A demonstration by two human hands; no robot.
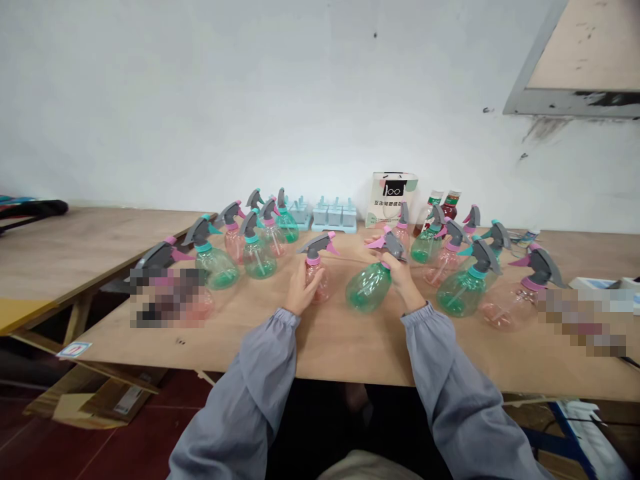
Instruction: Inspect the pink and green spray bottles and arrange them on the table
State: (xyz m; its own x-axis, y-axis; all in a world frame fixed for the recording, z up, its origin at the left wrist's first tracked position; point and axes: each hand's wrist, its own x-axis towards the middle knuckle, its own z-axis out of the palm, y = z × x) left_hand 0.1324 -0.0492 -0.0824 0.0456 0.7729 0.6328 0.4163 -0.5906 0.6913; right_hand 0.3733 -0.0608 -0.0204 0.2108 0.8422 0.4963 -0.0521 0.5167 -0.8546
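Note:
In the middle of the wooden table (250, 333), my left hand (301, 288) wraps around a pink spray bottle (321, 283) with a grey and pink trigger head, which stands upright. My right hand (400, 272) grips a green spray bottle (370, 288) by its neck, under a grey and pink head. This green bottle is tilted, its head leaning to the right. Part of the right hand's fingers is hidden behind the bottle head. Nearest to my right hand on its outer side is another green spray bottle (460, 292) with a teal collar.
Several pink and green spray bottles stand at left (217, 267) and right (505, 307). Behind are light-blue popsicle molds (335, 215), a printed paper bag (393, 203) and sauce bottles (450, 207). A white box (605, 293) lies far right. Cardboard (95, 400) sits on the floor.

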